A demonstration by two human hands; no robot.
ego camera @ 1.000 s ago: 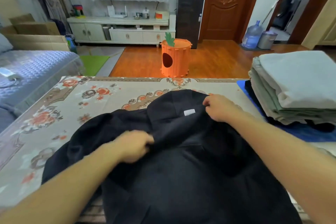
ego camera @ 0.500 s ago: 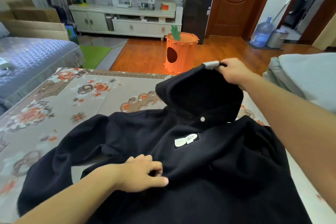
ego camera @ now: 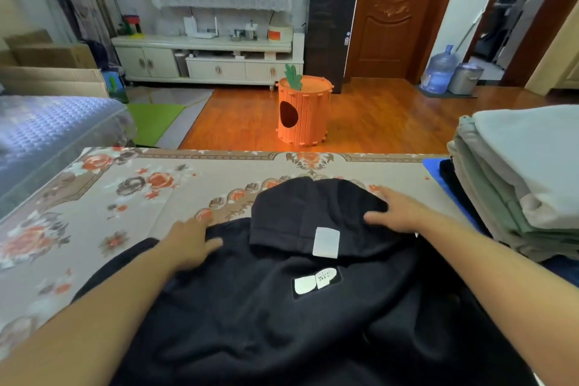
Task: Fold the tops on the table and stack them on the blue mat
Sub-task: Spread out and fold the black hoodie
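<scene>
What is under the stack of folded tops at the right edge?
Under the stack of folded tops, a strip of the blue mat shows at its left edge, with a dark folded garment lowest. The stack covers the rest of both.

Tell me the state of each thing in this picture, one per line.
Black hooded cotton top: spread flat on table, unfolded, hood laid out.
Left hand: open, pressing the top's shoulder.
Right hand: open, flat on the hood.
Stack of pale folded tops: folded, piled on blue mat.

Room was evenly, softly lit; floor (ego camera: 376,122) showed glare; wide-angle bending at edges; slight blur throughout; shadows faint.
</scene>
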